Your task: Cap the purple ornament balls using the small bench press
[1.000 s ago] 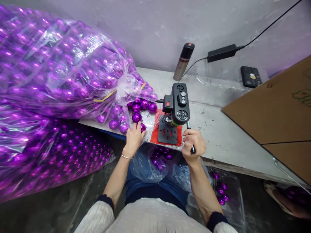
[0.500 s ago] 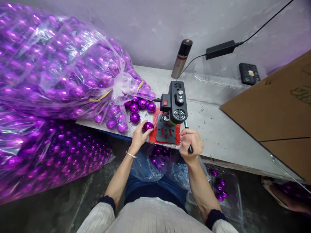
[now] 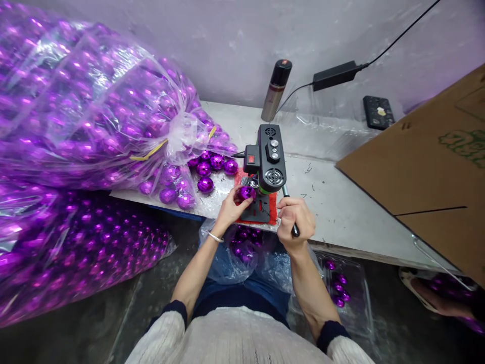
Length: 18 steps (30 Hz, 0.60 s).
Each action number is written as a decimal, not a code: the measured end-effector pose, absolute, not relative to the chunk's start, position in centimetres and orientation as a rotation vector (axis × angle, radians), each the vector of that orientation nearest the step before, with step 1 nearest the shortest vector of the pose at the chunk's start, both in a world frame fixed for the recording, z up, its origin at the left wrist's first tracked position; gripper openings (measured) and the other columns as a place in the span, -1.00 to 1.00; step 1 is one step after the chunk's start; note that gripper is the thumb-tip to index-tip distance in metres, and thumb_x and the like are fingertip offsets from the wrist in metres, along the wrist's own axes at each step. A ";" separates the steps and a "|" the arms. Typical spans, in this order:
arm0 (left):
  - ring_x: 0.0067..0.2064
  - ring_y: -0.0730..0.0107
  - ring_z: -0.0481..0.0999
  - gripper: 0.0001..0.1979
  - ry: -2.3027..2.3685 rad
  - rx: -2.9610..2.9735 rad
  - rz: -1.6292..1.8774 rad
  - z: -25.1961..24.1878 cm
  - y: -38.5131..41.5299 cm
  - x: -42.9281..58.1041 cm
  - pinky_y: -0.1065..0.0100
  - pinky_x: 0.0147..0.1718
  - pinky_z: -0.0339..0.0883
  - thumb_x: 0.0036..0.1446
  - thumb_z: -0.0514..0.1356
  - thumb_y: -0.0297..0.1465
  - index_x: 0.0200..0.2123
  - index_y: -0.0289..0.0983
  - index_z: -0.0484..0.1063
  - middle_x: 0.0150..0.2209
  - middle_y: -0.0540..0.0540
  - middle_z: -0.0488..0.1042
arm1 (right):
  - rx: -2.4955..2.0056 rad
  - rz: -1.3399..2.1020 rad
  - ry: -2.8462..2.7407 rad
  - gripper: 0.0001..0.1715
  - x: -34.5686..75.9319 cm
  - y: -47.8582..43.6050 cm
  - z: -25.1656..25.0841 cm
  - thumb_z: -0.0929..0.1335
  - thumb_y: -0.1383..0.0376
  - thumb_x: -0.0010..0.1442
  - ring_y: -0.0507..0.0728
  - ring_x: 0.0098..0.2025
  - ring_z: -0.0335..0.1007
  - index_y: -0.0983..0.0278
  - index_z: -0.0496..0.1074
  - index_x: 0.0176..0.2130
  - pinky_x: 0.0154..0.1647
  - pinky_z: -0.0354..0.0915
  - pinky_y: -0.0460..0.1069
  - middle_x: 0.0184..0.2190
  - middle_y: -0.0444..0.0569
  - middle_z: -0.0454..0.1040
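Pinched in my left hand (image 3: 230,208) is a shiny purple faceted ball (image 3: 247,193), over the left side of the base plate of a small black bench drill press (image 3: 272,156). My right hand (image 3: 296,222) is wrapped round the press's lever handle (image 3: 295,230), whose black tip sticks out below the fist. A red sheet (image 3: 273,216) lies under the base. The spindle below the press head is mostly hidden. Several loose purple balls (image 3: 205,185) lie on the table left of the press. On my lap, a clear plastic bag (image 3: 215,260) holds more balls.
Large clear sacks (image 3: 94,101) full of purple balls fill the left. Behind the press stand a spray can (image 3: 277,88) and a black power adapter (image 3: 335,76). A cardboard box (image 3: 424,172) leans in at right. Below, a clear tub (image 3: 356,288) holds several balls; a person's foot (image 3: 432,296) shows beyond.
My left hand has moved right with the purple ball, from beside the base plate to over it, near the spindle. My right hand stays on the lever. The view has shifted slightly.
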<state>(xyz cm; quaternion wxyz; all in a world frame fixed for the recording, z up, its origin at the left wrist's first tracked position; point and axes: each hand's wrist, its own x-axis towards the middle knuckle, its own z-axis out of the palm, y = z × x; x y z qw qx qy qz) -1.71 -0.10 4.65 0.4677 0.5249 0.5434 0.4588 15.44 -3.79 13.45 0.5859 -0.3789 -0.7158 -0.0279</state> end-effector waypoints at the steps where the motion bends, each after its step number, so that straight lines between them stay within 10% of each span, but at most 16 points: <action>1: 0.02 0.19 0.63 -0.44 1.365 1.355 1.105 4.7 -0.3 -1.4 0.15 0.09 0.49 0.14 0.38 -0.28 0.18 -0.25 0.36 0.07 -0.20 0.59 | -0.878 -0.062 -1.677 -0.74 15.5 -3.8 13.5 0.24 0.43 0.33 0.04 -0.40 0.45 0.21 0.32 -0.40 -0.40 0.29 -0.04 -0.47 -0.10 0.47; 18: 0.25 -0.01 0.44 -0.29 1.378 1.926 1.183 1.0 -0.4 -0.6 -0.07 0.26 0.31 0.10 0.41 -0.10 0.24 -0.25 0.34 0.18 -0.30 0.46 | -0.873 -0.086 -1.698 -0.75 15.4 -4.0 13.8 0.23 0.42 0.34 0.05 -0.42 0.47 0.20 0.33 -0.38 -0.43 0.33 -0.04 -0.47 -0.10 0.48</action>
